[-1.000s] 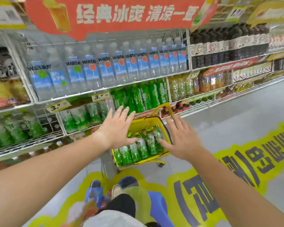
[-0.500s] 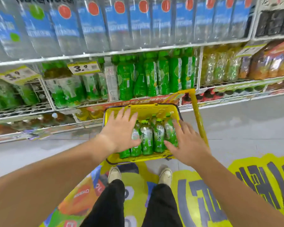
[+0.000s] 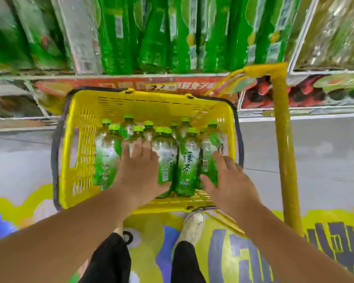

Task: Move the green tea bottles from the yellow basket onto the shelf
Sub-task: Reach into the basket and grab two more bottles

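The green tea bottle (image 3: 187, 166) label reads 绿茶; the shelf price tag (image 3: 161, 87) seems to show 2.2
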Motion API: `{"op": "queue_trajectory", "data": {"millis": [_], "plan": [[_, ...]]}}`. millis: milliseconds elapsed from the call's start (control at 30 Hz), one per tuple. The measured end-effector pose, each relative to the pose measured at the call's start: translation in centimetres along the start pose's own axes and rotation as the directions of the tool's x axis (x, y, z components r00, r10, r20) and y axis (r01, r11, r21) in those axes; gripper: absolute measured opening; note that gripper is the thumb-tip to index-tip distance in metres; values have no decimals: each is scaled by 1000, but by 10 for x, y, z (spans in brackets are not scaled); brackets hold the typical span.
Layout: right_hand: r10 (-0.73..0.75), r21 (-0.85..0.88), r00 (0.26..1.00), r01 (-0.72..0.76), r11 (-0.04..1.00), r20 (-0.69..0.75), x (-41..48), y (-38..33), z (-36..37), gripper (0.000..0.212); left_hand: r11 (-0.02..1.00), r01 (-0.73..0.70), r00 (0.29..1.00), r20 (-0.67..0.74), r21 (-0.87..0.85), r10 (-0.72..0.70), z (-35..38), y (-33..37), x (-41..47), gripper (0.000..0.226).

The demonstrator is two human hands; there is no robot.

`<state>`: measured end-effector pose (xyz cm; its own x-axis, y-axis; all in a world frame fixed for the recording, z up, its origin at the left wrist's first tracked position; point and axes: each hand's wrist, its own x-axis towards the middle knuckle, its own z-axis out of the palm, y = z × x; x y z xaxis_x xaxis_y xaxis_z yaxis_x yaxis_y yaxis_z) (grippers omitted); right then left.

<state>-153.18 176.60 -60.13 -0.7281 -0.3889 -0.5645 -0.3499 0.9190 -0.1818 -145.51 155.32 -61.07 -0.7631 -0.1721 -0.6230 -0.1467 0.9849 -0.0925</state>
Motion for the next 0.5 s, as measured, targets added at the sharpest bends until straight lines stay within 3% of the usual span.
{"op": "queue_trajectory", "data": {"millis": [100, 200, 333, 500], "plan": [[90, 152, 996, -87, 985, -13, 12, 0, 12, 67, 998, 44, 999, 25, -41, -43, 14, 7, 9, 96], [221, 293, 975, -200, 935, -37, 28, -4, 18, 54, 985, 116, 993, 24, -129, -114, 21, 11, 19, 76], [353, 311, 934, -322, 894, -48, 49, -8, 16, 34, 926, 234, 971, 35, -295, -235, 29, 25, 29, 46], [422, 372, 906, -405, 835, 38, 60, -18, 20, 57, 811, 343, 922, 6, -475, -387, 40, 48, 37, 49]]}}
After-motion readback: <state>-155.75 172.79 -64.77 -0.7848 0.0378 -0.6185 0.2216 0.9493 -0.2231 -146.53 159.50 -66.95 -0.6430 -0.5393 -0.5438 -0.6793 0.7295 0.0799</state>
